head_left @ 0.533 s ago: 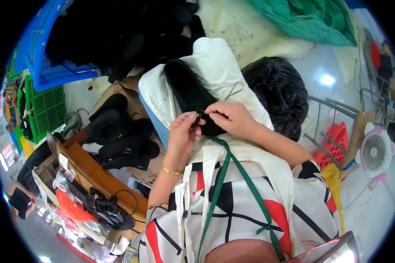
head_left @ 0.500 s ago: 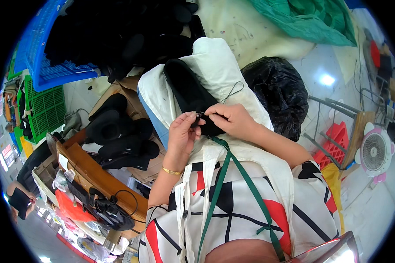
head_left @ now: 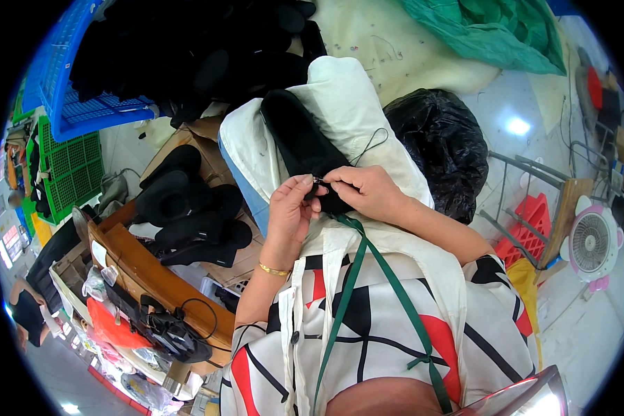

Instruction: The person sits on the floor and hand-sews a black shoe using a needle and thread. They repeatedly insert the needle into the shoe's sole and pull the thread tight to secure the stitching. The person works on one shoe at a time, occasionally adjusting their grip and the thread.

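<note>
i see a cluttered workshop floor, pale and glossy, with a white cloth-covered lap pad (head_left: 340, 104) serving as the work surface at the centre. at eleven o'clock a blue crate (head_left: 83, 104) holds a heap of black shoe parts, a green crate (head_left: 69, 166) sits at nine o'clock, a black plastic bag (head_left: 437, 139) lies at two o'clock, a green sheet (head_left: 492, 35) at one o'clock, and a small white fan (head_left: 593, 243) stands at three o'clock. one black shoe upper (head_left: 301, 145) lies lengthwise on the pad, its near end right under both hands. my left hand (head_left: 291, 215) has its grip pressed together on that near end, thumb against fingers. my right hand (head_left: 364, 191) pinches a small metal needle (head_left: 319, 181) just beside the left fingertips, touching the upper. one thin black thread (head_left: 371, 142) loops away toward one o'clock. several more black uppers (head_left: 187, 215) lie piled at nine o'clock, too tangled to count.
</note>
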A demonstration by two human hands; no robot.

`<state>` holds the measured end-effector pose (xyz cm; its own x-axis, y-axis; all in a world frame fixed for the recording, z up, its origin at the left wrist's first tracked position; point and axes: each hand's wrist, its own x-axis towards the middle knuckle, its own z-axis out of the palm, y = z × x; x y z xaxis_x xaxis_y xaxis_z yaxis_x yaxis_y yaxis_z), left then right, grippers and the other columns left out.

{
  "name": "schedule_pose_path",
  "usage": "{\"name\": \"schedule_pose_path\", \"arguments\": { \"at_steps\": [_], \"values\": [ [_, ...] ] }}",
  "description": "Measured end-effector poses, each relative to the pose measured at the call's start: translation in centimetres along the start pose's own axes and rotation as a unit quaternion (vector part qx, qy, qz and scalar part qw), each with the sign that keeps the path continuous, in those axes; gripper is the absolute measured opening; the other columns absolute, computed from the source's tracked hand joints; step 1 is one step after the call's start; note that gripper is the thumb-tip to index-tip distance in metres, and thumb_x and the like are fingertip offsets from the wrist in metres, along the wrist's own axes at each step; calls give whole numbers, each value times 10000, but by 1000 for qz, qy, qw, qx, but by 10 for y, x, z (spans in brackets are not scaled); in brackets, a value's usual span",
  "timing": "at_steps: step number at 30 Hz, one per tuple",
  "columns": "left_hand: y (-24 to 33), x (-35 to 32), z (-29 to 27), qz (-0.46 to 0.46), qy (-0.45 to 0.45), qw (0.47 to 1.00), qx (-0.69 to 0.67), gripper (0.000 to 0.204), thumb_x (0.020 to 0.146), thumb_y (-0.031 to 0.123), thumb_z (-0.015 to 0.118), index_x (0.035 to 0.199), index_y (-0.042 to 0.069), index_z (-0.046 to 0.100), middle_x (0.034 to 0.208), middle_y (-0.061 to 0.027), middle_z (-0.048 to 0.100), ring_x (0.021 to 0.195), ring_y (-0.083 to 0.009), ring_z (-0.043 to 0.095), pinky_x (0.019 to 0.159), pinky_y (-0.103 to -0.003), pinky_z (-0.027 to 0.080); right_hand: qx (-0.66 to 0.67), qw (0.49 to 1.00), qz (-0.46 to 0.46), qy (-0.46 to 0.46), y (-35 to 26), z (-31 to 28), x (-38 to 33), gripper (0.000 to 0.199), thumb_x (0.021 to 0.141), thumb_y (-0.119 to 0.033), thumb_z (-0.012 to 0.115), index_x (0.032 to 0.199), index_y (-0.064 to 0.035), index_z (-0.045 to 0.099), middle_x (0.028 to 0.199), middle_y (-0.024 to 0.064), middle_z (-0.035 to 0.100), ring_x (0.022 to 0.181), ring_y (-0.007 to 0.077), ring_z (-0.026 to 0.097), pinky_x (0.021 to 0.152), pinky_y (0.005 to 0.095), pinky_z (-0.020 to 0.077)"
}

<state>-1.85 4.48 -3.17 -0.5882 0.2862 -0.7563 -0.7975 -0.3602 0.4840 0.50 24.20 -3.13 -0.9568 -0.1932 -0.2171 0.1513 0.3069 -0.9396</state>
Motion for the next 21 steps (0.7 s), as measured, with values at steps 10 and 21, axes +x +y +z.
{"name": "schedule_pose_path", "arguments": {
  "at_steps": [10,21],
  "values": [
    [-1,-7,5,27,3,1000,-5,116,964,132,642,1047,50,641,910,-71,707,697,-126,650,566,-233,533,67,997,34,-16,2,0,1,134,924,-128,608,1012,-43,664,790,84,695,629,173,640,616,302,507],
    [-9,-6,3,45,-4,996,77,137,892,61,725,1016,34,676,897,-22,691,742,-72,612,625,-214,488,176,957,215,-87,-3,-1,0,103,987,-127,589,968,-28,607,701,-16,575,596,44,515,539,218,424]
  ]
}}
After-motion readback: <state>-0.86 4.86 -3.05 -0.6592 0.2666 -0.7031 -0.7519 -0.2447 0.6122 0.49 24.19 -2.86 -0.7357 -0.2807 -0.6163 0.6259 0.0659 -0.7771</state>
